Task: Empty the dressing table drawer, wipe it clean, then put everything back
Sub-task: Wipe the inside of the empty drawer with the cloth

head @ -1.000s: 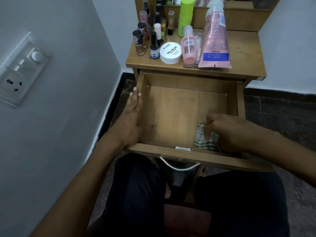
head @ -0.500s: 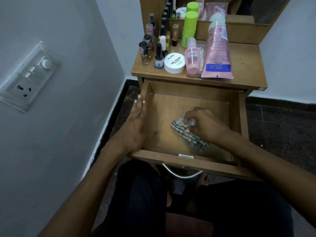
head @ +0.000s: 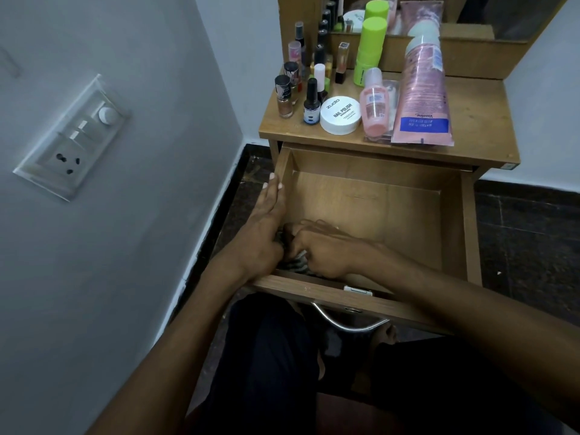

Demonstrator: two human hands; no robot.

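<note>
The wooden drawer stands pulled out, its floor bare apart from the cloth. My right hand presses a checked cloth into the near left corner, fingers curled over it; most of the cloth is hidden. My left hand lies flat along the drawer's left wall, fingers straight, thumb inside. On the dressing table top stand several nail polish bottles, a white nail polish remover tub, a small pink bottle, a large pink tube and a green bottle.
A grey wall with a switch and socket plate runs close along the left. Dark floor tiles lie to the right of the drawer. A metal handle hangs on the drawer front above my knees. A mirror backs the table.
My right hand has swept the cloth from the drawer's near right corner across the floor to the near left corner, beside my left hand. My left hand has stayed on the left wall.
</note>
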